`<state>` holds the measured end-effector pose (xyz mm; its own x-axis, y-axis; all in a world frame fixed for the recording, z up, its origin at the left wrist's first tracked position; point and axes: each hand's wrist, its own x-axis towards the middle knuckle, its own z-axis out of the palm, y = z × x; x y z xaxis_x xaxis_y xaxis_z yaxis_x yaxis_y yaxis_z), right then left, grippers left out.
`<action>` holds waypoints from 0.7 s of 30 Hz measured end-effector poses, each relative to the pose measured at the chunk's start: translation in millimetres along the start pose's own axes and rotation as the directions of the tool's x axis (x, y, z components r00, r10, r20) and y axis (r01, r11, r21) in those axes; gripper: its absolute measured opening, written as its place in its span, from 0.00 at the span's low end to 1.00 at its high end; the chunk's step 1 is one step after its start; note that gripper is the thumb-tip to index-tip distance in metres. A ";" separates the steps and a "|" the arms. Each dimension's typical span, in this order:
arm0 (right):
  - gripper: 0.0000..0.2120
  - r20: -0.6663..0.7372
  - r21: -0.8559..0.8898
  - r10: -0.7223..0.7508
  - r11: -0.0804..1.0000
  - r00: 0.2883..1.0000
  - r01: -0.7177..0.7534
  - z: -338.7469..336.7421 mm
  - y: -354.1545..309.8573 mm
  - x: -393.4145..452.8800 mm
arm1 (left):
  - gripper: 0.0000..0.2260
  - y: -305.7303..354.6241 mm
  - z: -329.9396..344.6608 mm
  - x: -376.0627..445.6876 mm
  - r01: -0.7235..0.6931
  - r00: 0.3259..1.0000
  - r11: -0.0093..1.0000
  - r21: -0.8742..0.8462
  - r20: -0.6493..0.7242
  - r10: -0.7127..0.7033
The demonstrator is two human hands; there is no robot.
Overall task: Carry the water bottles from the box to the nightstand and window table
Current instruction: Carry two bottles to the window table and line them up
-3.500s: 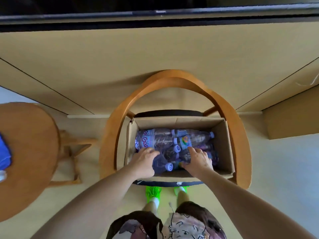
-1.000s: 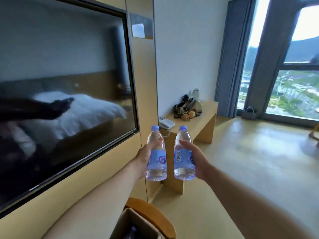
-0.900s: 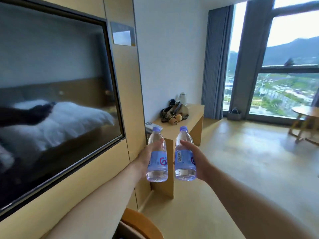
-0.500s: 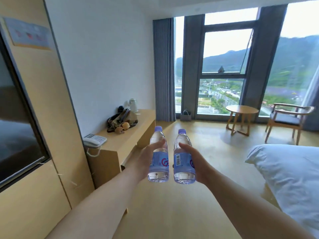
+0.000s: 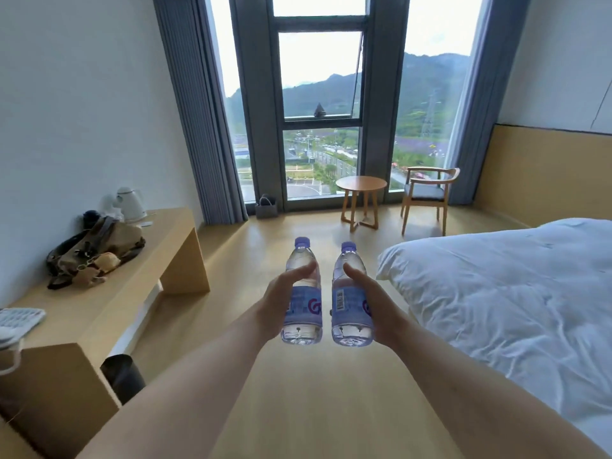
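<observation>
Left hand [image 5: 281, 301] wraps left bottle [image 5: 302, 294]; right hand [image 5: 371, 304] wraps right bottle [image 5: 351, 298]; both upright, midair over floor, window table [image 5: 361, 184] well ahead. Risk: bottles knocking together, slipping from grip

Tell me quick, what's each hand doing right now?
Left hand: holding the left water bottle upright.
Right hand: holding the right water bottle upright.
</observation>
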<state>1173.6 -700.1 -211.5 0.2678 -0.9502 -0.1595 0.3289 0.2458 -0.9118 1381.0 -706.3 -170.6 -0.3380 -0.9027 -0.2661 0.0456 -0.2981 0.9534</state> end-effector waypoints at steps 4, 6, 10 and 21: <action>0.27 -0.049 -0.010 -0.035 0.999 0.998 0.035 -36.6 -12.0 56.4 | 0.32 13.6 -4.2 78.0 0.008 0.998 0.999 0.038 0.070 -0.010; 0.28 -0.077 -0.020 -0.040 0.999 0.996 0.039 -51.3 -21.5 88.9 | 0.30 24.2 -12.2 120.0 0.010 0.997 0.999 0.043 0.077 -0.013; 0.29 -0.155 -0.008 -0.047 0.999 0.987 0.046 -71.6 -48.9 157.1 | 0.28 54.2 -30.6 203.4 0.006 0.995 0.999 0.050 0.096 -0.011; 0.36 -0.312 -0.027 -0.077 0.997 0.947 0.073 -119.6 -117.8 321.9 | 0.30 117.8 -64.1 401.0 0.034 0.987 0.994 0.100 0.153 -0.049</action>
<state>1112.8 -1057.9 -200.6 -0.0545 -0.9785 -0.1987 0.3233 0.1710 -0.9307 1311.1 -1123.4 -174.1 -0.4797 -0.8290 -0.2875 -0.0605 -0.2956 0.9534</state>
